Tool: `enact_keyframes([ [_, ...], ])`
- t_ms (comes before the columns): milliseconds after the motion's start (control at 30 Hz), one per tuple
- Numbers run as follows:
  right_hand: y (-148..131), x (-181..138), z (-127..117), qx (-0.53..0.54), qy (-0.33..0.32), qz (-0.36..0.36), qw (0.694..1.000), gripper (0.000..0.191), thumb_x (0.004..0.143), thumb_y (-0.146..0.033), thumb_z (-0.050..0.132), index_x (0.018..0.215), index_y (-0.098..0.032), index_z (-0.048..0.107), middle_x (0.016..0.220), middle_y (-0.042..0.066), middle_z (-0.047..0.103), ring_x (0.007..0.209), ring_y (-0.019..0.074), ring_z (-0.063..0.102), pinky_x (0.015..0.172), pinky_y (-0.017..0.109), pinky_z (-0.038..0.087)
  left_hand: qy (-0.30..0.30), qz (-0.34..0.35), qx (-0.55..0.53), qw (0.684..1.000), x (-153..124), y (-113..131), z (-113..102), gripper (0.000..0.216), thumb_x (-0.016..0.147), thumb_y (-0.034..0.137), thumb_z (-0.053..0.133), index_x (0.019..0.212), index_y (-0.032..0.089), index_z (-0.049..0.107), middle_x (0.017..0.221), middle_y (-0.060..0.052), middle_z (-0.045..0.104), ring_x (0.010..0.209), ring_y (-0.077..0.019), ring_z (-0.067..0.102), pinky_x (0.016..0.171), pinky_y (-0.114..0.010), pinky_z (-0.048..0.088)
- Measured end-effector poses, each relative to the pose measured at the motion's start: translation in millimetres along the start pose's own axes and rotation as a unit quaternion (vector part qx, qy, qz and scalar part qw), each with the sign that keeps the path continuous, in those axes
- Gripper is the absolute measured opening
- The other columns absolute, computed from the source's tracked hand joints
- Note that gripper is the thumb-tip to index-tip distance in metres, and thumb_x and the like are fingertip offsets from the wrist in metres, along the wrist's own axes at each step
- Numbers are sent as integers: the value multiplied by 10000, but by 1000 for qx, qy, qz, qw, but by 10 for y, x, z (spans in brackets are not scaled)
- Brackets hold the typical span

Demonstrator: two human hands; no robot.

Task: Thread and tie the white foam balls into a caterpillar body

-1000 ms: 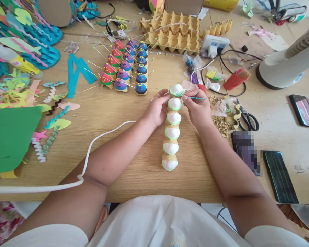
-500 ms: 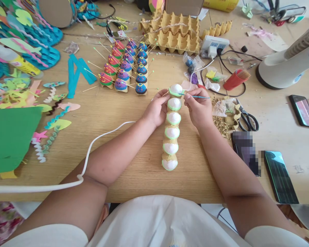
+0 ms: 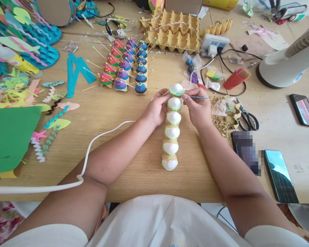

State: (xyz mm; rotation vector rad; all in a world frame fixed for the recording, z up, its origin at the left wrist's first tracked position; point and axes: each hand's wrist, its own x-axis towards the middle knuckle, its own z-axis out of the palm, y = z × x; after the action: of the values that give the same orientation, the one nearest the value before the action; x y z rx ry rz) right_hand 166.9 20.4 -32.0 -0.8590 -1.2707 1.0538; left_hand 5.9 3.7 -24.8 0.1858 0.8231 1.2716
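Observation:
A strip of egg carton cups lies lengthwise in front of me, its several domes topped with white and edged with light green bands. My left hand is closed on the left side of its far end, thumb and fingers against the farthest cups. In my right hand a thin blue stick-like tool is pinched between thumb and fingers. The tool's tip touches the green band on the farthest dome. That hand's fingers rest close against the strip's right side.
Painted egg carton caterpillars with pin antennae stand ahead, near yellow egg trays. Scissors, phones and a power strip lie to the right. Paper cutouts, green card and a white cable are left.
My right hand and the blue tool have shifted slightly left, along the farthest dome's green band. My left hand and the strip stay in place.

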Motion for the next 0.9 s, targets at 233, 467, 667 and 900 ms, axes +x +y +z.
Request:
enact_keyframes([
  [233, -47, -22, 24, -12, -7, 12, 1000, 599, 674, -739, 991, 822, -276, 642, 843, -37, 682, 786, 134, 638, 712, 298, 574, -2, -15, -13, 1000, 14, 8, -21, 331, 923, 288, 869, 1224, 395, 780, 1108, -3, 890, 1256, -367, 831, 982, -487, 690],
  [467, -57, -17, 9, -8, -12, 15, 1000, 564, 686, -697, 1007, 837, -278, 660, 860, -35, 696, 788, 133, 638, 723, 301, 575, -24, -35, -31, 999, 31, 4, -48, 416, 925, 321, 863, 1305, 445, 750, 1158, -3, 888, 1270, -363, 828, 989, -496, 691],
  [667, -37, 43, -99, 30, -21, 16, 999, 528, 758, -619, 993, 858, -282, 599, 839, -48, 637, 716, 112, 592, 670, 281, 556, -18, -27, -17, 999, 24, 25, -45, 347, 950, 302, 821, 1276, 406, 761, 1164, -18, 888, 1276, -347, 824, 969, -463, 684],
  [900, -26, 94, -209, 76, -70, 72, 992, 573, 673, -584, 1049, 820, -268, 595, 754, -72, 604, 652, 89, 551, 600, 244, 498, -14, -33, -13, 999, 0, 44, -22, 401, 959, 280, 799, 1331, 419, 743, 1157, -16, 892, 1282, -338, 822, 995, -457, 678],
])
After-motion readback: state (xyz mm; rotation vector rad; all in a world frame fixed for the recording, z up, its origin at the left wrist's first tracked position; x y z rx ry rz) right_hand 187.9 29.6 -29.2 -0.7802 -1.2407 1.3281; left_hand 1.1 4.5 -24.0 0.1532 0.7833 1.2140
